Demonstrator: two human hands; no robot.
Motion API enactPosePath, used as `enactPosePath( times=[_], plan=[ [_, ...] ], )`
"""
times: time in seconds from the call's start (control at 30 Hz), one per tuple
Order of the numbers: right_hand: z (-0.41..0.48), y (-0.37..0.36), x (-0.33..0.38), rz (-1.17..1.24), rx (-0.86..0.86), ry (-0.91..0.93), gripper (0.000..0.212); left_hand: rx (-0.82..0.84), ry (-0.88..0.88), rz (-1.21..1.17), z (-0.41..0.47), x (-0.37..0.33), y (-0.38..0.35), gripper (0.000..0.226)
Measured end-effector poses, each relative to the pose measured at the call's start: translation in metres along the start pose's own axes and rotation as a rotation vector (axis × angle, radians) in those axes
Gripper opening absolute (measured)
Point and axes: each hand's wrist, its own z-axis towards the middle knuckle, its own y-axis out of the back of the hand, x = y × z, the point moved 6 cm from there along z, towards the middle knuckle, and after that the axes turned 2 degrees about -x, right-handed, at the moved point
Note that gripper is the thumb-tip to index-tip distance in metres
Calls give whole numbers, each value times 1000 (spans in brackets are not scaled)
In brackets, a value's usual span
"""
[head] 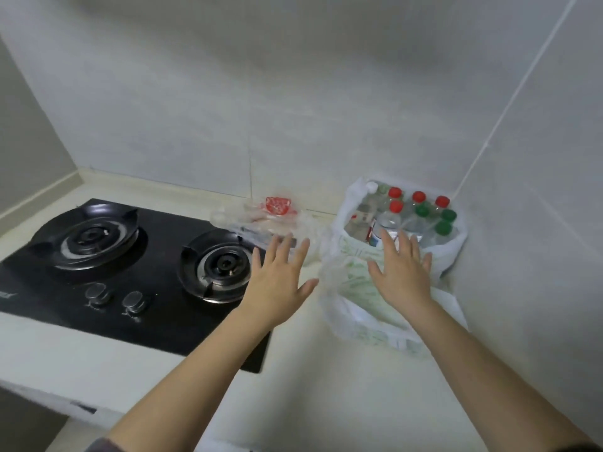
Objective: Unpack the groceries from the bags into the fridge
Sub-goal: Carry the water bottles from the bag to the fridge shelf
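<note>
Hovering spread apart, my left grip [280,282] and right grip [403,276] hold nothing. Beyond stands a white plastic bag [454,251] of clear bottles [389,220].

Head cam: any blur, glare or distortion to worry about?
Head view: soft even light, no hard shadows; mild sheen on the black hob; left hand and right hand slightly motion-blurred; wide-angle bends the wall seams; labels in the white bag unreadable.

Pale tiled walls [293,93] meet in a corner on the right. A cream tabletop [326,402] runs beneath them, with a black two-burner gas stove [156,324] set into it at left.
</note>
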Motion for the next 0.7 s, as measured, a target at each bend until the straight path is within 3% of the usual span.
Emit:
enactPosePath(
  times=[0.37, 0.5, 0.7],
  plan=[
    [124, 15, -120, -149, -23, -291, 57, 73, -200, 74, 189, -129, -46, 71],
    [147, 6, -133, -248, 57, -286, 47, 83, -258, 175, 241, -154, -67, 67],
    [166, -12, -142, -318, 178, -267, 41, 136, -180, 180, 291, -167, -93, 51]
  ],
)
